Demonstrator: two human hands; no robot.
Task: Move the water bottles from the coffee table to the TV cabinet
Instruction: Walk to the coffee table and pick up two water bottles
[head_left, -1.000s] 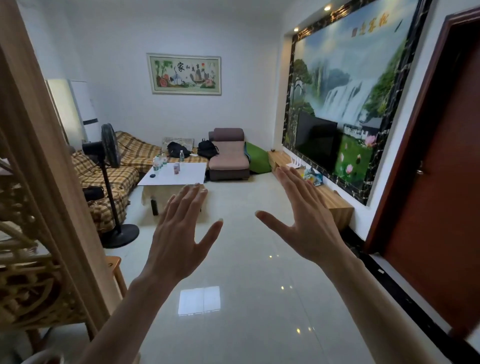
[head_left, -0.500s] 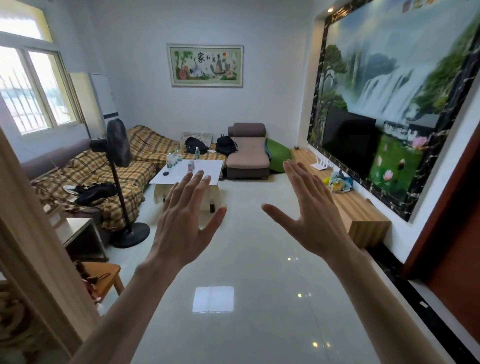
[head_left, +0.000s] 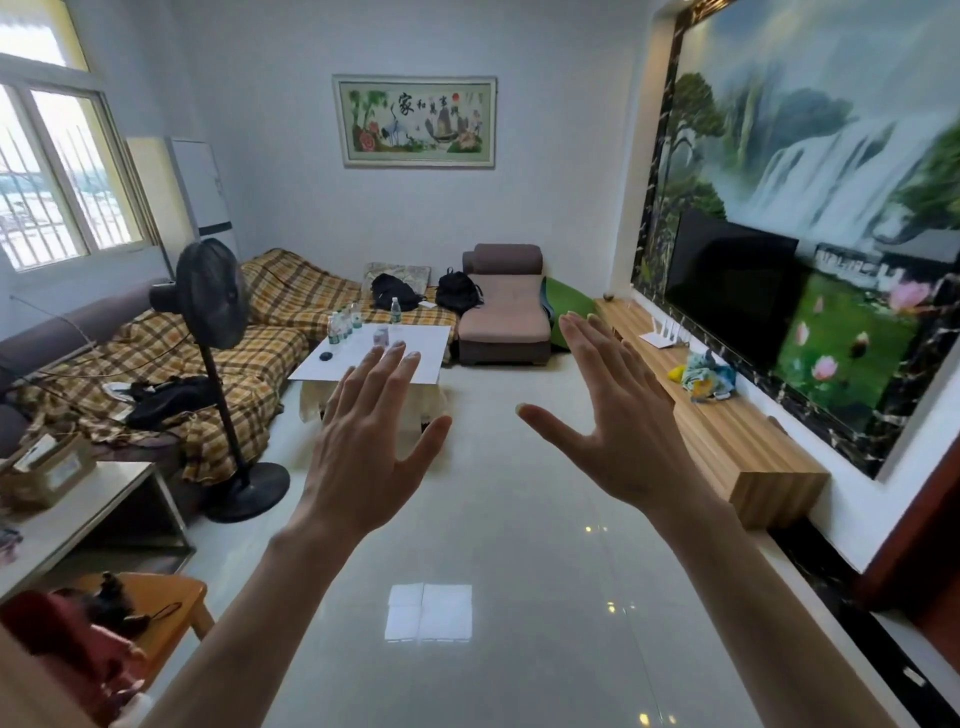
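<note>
Several small clear water bottles (head_left: 344, 326) with green labels stand at the far left corner of the white coffee table (head_left: 421, 358), across the room. One more bottle (head_left: 395, 312) stands behind it on the sofa side. The long wooden TV cabinet (head_left: 727, 431) runs along the right wall under the black TV (head_left: 730, 283). My left hand (head_left: 366, 441) and my right hand (head_left: 618, 421) are raised in front of me, palms forward, fingers spread, holding nothing, far from the bottles.
A black standing fan (head_left: 218, 374) stands left of the table by the plaid sofa (head_left: 244, 364). A pink can (head_left: 381, 336) sits on the table. A router (head_left: 662, 335) and a colourful cloth bundle (head_left: 704, 376) lie on the cabinet. Glossy tiled floor stretches ahead.
The view has advanced into the room past the wooden screen on the left, and the table and cabinet appear closer. Both hands stay raised and spread.
</note>
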